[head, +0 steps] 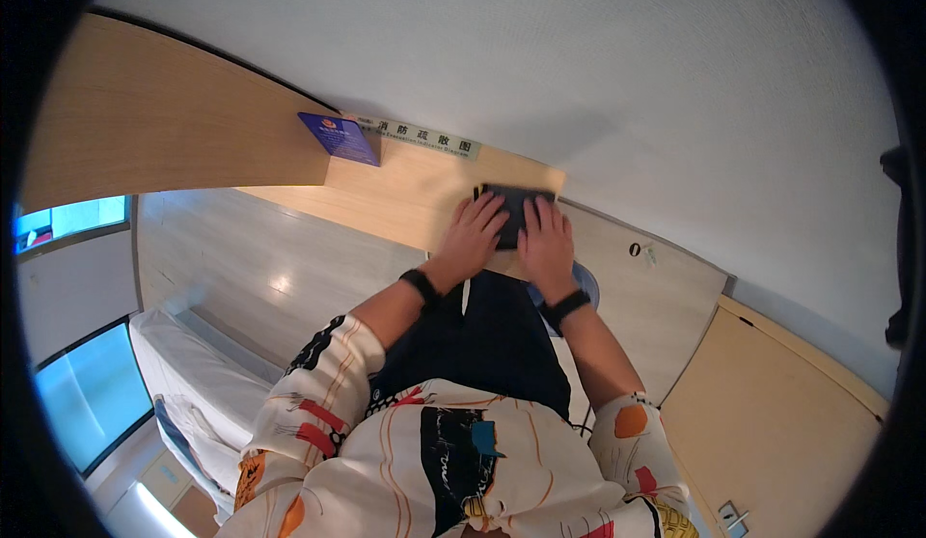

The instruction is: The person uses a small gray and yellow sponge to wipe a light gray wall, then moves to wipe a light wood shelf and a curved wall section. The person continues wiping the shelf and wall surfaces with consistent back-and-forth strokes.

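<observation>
A dark, flat rectangular object (512, 212) lies on the light wooden shelf or desk top (394, 209), near its right end by the wall. Its exact kind cannot be told. My left hand (475, 232) rests on its left side with the fingers spread. On its right side lies my right hand (544, 240), fingers slightly apart and pointing toward the wall. Both palms face down, and neither hand shows a grip around it. Each wrist wears a black band.
A blue sign (346, 140) leans by the wooden panel (188, 111), beside a printed strip (416, 135) along the wall. A blue bin (584, 286) stands below my right hand. A small black ring-like item (634, 249) lies to the right. A wooden door (774, 408) and a white bed (195, 371) flank me.
</observation>
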Motion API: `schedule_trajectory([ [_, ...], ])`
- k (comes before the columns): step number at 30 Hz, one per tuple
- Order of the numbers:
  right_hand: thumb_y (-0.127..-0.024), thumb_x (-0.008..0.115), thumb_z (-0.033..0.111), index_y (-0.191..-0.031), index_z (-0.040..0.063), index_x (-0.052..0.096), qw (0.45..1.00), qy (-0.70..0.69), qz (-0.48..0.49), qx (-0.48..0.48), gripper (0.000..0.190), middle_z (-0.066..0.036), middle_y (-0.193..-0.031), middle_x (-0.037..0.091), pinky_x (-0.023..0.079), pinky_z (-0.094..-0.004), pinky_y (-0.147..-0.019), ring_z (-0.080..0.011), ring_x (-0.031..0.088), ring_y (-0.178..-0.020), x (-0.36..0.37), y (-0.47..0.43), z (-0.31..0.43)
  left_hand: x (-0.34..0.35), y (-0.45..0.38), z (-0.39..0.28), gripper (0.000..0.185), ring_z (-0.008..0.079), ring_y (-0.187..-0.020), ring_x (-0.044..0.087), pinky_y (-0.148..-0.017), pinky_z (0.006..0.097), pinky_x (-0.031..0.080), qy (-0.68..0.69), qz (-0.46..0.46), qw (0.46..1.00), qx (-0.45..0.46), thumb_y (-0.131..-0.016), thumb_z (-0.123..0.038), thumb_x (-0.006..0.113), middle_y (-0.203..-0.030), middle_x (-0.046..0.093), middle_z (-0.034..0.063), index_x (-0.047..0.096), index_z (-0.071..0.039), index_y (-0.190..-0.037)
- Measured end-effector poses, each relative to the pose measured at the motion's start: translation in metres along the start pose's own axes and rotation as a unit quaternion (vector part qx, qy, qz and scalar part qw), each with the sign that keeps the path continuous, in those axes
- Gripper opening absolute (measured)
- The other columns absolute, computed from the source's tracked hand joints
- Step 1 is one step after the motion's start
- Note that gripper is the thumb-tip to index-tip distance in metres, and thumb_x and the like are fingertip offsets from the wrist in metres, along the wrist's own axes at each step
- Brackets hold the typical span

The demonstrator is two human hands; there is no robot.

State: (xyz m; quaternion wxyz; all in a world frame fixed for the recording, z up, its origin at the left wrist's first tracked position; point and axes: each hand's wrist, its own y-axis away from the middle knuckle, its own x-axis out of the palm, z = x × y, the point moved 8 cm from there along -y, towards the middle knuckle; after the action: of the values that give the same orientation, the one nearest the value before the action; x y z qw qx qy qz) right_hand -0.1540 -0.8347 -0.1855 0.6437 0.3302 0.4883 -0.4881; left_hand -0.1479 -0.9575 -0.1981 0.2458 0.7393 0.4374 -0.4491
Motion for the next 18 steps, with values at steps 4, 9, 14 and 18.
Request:
schedule_trajectory([
  [4, -0.083, 0.064, 0.019, -0.131, 0.003, 0.055, 0.998, 0.028, -0.057, 0.023, 0.051, -0.014, -0.132, 0.051, 0.038, -0.0461, -0.102, -0.0329, 0.046, -0.125, 0.003, -0.038, -0.026, 0.006, -0.047, 0.005, 0.045, 0.0322, -0.14, 0.034, -0.115, 0.051, 0.025, -0.029, -0.049, 0.998, -0.014, -0.086, -0.016, 0.06, -0.144, 0.045, 0.0134, 0.054, -0.007, -0.13],
  [9, -0.083, 0.063, 0.019, -0.133, 0.002, 0.054, 0.999, 0.023, 0.002, 0.022, 0.053, -0.016, -0.13, 0.051, 0.039, -0.0458, -0.1, -0.0344, 0.047, -0.12, 0.005, -0.007, -0.003, 0.002, -0.025, 0.003, 0.046, 0.0321, -0.14, 0.034, -0.115, 0.0511, 0.025, -0.035, -0.008, 0.999, 0.012, -0.083, -0.011, 0.059, -0.145, 0.044, 0.0138, 0.055, -0.006, -0.129],
  [14, -0.082, 0.064, 0.022, -0.131, -0.001, 0.054, 0.999, -0.011, 0.034, 0.01, 0.055, -0.015, -0.127, 0.052, 0.039, -0.0453, -0.098, -0.0342, 0.048, -0.118, 0.003, 0.01, 0.022, -0.007, 0.0, 0.004, 0.046, 0.0323, -0.14, 0.035, -0.116, 0.0508, 0.025, -0.036, 0.015, 0.999, 0.032, -0.082, -0.011, 0.057, -0.145, 0.044, 0.0148, 0.055, -0.003, -0.128],
  [18, -0.082, 0.064, 0.022, -0.13, 0.001, 0.055, 1.0, 0.003, -0.006, 0.028, 0.053, -0.015, -0.127, 0.052, 0.038, -0.0446, -0.097, -0.032, 0.048, -0.117, 0.009, -0.043, 0.007, -0.013, -0.045, 0.028, 0.047, 0.0326, -0.139, 0.036, -0.116, 0.0502, 0.024, -0.113, -0.055, 0.992, 0.025, -0.083, -0.011, 0.057, -0.145, 0.045, 0.0152, 0.053, -0.001, -0.129],
])
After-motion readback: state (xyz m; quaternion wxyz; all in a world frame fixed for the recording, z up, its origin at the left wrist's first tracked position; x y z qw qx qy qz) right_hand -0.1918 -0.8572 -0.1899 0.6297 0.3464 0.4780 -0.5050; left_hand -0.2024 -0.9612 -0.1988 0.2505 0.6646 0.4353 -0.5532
